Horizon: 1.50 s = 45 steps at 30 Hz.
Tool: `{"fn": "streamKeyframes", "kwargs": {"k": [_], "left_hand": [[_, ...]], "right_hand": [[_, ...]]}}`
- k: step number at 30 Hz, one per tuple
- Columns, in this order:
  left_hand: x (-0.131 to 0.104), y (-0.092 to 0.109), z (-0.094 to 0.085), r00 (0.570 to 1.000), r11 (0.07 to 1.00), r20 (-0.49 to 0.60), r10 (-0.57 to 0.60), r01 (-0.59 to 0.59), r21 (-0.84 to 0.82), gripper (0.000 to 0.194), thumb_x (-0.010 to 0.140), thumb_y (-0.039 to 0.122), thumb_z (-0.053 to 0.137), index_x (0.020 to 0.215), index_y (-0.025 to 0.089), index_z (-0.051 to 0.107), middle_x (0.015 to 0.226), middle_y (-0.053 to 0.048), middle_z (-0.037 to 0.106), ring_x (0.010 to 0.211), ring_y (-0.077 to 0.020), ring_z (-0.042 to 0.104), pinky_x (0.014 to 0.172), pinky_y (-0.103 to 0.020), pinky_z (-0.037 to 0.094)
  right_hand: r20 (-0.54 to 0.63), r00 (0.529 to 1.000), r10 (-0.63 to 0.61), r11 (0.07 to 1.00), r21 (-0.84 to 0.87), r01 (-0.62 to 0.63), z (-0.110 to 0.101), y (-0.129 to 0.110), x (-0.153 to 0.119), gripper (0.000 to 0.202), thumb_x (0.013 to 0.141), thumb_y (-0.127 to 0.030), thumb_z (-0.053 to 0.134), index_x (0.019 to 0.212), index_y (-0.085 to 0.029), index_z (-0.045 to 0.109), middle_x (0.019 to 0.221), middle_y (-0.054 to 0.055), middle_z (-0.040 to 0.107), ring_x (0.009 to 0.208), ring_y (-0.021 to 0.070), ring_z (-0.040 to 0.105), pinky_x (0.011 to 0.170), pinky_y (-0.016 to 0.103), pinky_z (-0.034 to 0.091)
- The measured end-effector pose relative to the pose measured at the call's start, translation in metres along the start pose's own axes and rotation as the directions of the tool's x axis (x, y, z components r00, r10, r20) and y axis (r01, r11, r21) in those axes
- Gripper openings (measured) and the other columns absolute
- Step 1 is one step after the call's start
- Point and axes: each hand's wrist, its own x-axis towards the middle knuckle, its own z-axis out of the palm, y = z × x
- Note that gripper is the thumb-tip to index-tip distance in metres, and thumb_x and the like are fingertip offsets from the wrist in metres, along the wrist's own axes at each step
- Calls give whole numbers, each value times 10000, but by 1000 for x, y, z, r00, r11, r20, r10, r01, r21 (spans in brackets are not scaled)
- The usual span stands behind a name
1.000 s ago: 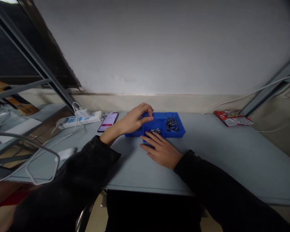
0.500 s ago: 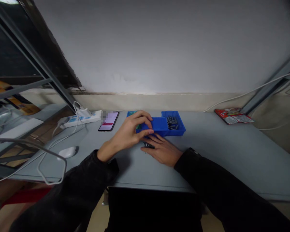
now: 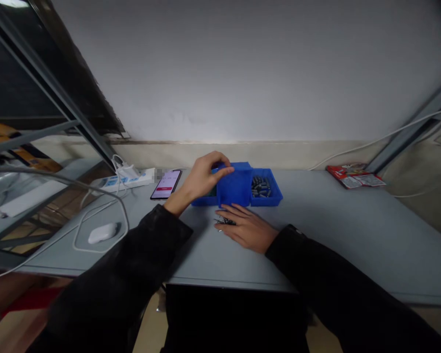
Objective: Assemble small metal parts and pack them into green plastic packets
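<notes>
My left hand (image 3: 208,175) is closed in a pinch at the upper left edge of the middle blue plastic bin (image 3: 235,189), whose inside faces me with no parts visible in it. My right hand (image 3: 248,228) lies low on the table in front of this bin, fingers stretched out. Beside and partly under those fingers is a small pile of dark and shiny metal pieces (image 3: 226,221), perhaps screws, too small to make out. On the right stands a blue bin (image 3: 266,201) with several dark cylindrical parts (image 3: 260,186). Another blue bin (image 3: 206,201) is partly hidden behind my left hand.
A phone (image 3: 166,185) with a lit screen lies left of the bins, near a white power strip (image 3: 132,180). A white earbud case (image 3: 103,233) and loose white cable (image 3: 95,251) are at the left. A red snack packet (image 3: 355,176) lies at the back right.
My left hand has moved up and away from me, and the middle bin has tipped so that its inside shows. My right hand has stayed almost still. The cable at the left has shifted.
</notes>
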Motion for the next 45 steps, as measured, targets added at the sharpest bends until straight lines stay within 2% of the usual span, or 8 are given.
{"fn": "streamKeyframes", "kwargs": {"k": [9, 14, 19, 22, 25, 27, 31, 45], "left_hand": [[43, -51, 18, 992, 946, 101, -75, 38, 321, 169, 957, 297, 595, 1025, 161, 671, 1029, -104, 721, 967, -238, 653, 915, -377, 484], [27, -59, 23, 967, 887, 214, -140, 27, 461, 336, 976, 364, 570, 1205, 134, 653, 1268, -166, 633, 1190, -292, 588, 1067, -428, 426], [-8, -37, 14, 979, 838, 187, -81, -35, 545, 479, 1009, 532, 461, 1345, 221, 599, 1312, -140, 549, 1209, -297, 514, 1098, -473, 383], [-32, -23, 7, 976, 749, 184, -120, -33, 662, 542, 978, 623, 447, 1367, 276, 593, 1192, -132, 579, 1136, -320, 503, 1027, -511, 390], [-51, -21, 8, 942, 774, 315, -116, -113, 623, 462, 1001, 549, 471, 1369, 301, 596, 1088, -94, 614, 1038, -283, 537, 982, -482, 385], [-59, -25, 14, 942, 809, 325, -87, -124, 575, 360, 1029, 455, 469, 1278, 281, 664, 1032, -83, 610, 996, -254, 550, 956, -444, 387], [-66, -31, 23, 963, 859, 262, -56, -87, 505, 325, 1051, 375, 444, 1066, 222, 730, 977, -75, 587, 946, -222, 560, 886, -382, 412], [-73, -31, 26, 974, 856, 225, -2, -114, 505, 332, 1058, 386, 431, 1024, 213, 711, 934, -51, 585, 918, -203, 572, 825, -361, 424]], "right_hand": [[-28, 999, 17, 1000, 9, -17, -4, -2, 2, 357, 1059, -313, 433, 1365, -264, 610, 1486, 70, 513, 1451, 240, 378, 1183, 481, 363], [-53, 998, 33, 999, 3, -33, 0, -2, 2, 354, 1055, -344, 446, 1357, -267, 614, 1473, 67, 524, 1402, 234, 432, 1162, 459, 383], [-188, 982, -32, 999, 11, 34, -6, -2, 6, 303, 1037, -318, 489, 1252, -198, 667, 1342, 76, 625, 1281, 201, 518, 1114, 394, 414], [-357, 933, 34, 999, 3, -35, -19, 5, 4, 232, 1018, -232, 493, 1126, -173, 690, 1128, 54, 710, 1099, 190, 583, 1056, 387, 415], [-545, 782, 303, 926, -27, -377, -27, 19, -2, 211, 999, -222, 496, 1066, -188, 693, 1050, 62, 705, 1062, 233, 559, 999, 433, 370], [-547, 735, 401, 858, -57, -510, -26, 28, -6, 231, 1002, -264, 500, 1094, -203, 702, 1038, 70, 685, 1031, 244, 541, 952, 427, 352], [-440, 760, 479, 808, -118, -577, -14, 37, -9, 238, 999, -328, 530, 1101, -244, 727, 939, 64, 641, 958, 242, 513, 877, 399, 317], [-399, 812, 427, 882, -13, -470, -10, 45, -13, 189, 952, -346, 589, 1032, -247, 729, 922, 40, 646, 960, 233, 547, 866, 384, 309]]}}
